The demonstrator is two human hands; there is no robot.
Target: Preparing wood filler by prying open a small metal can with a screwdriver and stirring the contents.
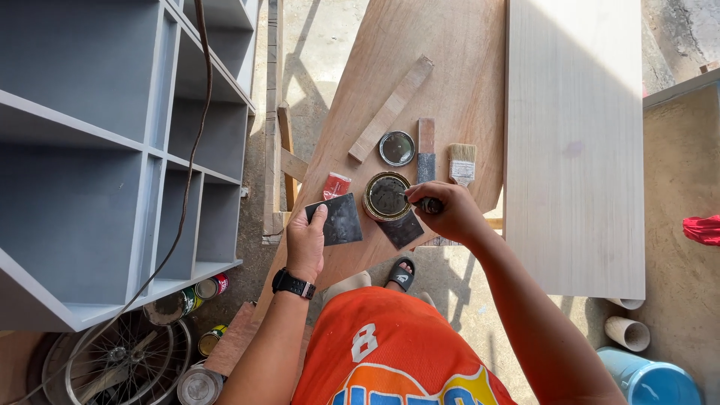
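1. Basically, open can [386, 196] of dark filler sits upright on the plywood bench [450, 67], right at the near edge, within short reach of both hands.
2. Right hand [450, 212] is clenched on a small tool handle [429, 203]; its tip reaches over the can rim, angled to dip or scoop.
3. Left hand [306, 241] pins a dark square plate [337, 219] flat, thumb on top, just beside the can — reads as a mixing palette held steady. A second dark plate [403, 228] lies touching the can on the near side.
4. Can lid [397, 148] lies parked behind the can, off the work area.
5. Putty knife [426, 152] and paintbrush [462, 162] lie side by side beyond, handles away.
6. Grey shelf unit [112, 150] stands to the left, white board [574, 142] to the right.
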